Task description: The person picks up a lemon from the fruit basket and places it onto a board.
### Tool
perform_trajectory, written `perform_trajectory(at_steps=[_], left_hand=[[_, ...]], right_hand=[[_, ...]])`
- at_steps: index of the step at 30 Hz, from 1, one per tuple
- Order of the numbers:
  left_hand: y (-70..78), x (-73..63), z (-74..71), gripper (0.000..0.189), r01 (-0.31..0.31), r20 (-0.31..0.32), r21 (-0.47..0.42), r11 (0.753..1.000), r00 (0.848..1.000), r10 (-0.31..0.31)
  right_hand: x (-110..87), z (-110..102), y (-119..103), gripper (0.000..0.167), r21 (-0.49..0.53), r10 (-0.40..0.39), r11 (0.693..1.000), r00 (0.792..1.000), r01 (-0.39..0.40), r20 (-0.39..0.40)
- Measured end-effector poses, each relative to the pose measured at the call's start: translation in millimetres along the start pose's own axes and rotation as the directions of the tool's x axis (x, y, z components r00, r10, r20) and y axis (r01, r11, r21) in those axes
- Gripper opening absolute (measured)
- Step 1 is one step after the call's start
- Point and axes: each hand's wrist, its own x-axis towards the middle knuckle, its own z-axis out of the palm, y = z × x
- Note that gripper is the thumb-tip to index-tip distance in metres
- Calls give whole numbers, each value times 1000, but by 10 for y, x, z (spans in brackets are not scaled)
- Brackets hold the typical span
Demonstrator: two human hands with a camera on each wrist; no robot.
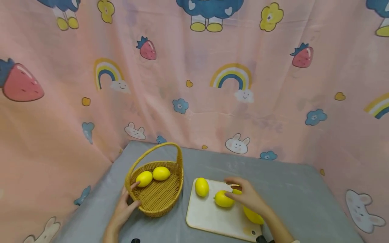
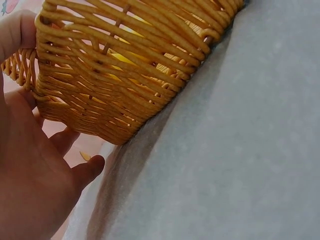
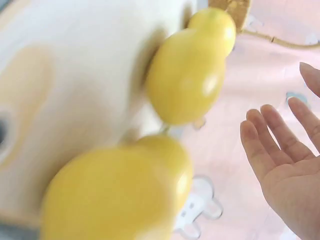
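Note:
On the left of the head view stands a woven wicker basket (image 1: pixel 158 199) with an arched handle (image 1: pixel 158 145). Two lemons, a left one (image 1: pixel 144 179) and a right one (image 1: pixel 161 173), lie inside it. My left hand (image 1: pixel 123 206) holds the basket's near left rim, with thumb and fingers about the wicker wall (image 2: pixel 115 75). Right of the basket, a white cutting board (image 1: pixel 206 216) carries several lemons (image 1: pixel 202 187). My right hand (image 1: pixel 249 197) hovers over them, fingers spread and loosely bent, partly covering a lemon (image 1: pixel 237 191). In the right wrist view its palm (image 3: pixel 295 175) is bare, apart from the blurred lemons (image 3: pixel 187 75).
Grey cloth (image 1: pixel 273 175) covers the table beneath the basket and board. A pink patterned curtain (image 1: pixel 194 128) hangs close behind the table and along both sides. The board's hole (image 1: pixel 253 233) is at its near right corner, beside another lemon (image 1: pixel 253 215).

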Motion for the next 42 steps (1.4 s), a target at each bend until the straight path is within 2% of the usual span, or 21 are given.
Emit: perform_trajectory(at_steps=[6, 13, 22, 28, 33, 42], left_hand=[[-25, 7, 23, 66, -37, -10, -5, 999, 999, 37], [-13, 59, 40, 66, -25, 6, -18, 1000, 1000, 25], [-2, 58, 28, 66, -10, 1, -31, 999, 1000, 10], [-17, 56, 26, 67, 0, -11, -15, 1000, 1000, 0], [-27, 49, 9, 68, 9, -22, -21, 1000, 1000, -9], [-79, 15, 2, 67, -33, -27, -21, 999, 999, 33]], right_hand=[[297, 222, -106, 43, 35, -96, 995, 993, 94, 69], [631, 498, -288, 43, 77, -129, 990, 982, 119, 138], [1068, 911, -491, 43, 70, -198, 980, 947, 186, 254], [1333, 1139, -651, 48, 8, -185, 982, 937, 191, 295], [1493, 1294, -696, 50, -45, -163, 981, 932, 187, 324], [1671, 1461, -693, 46, -4, -149, 987, 933, 160, 328]])
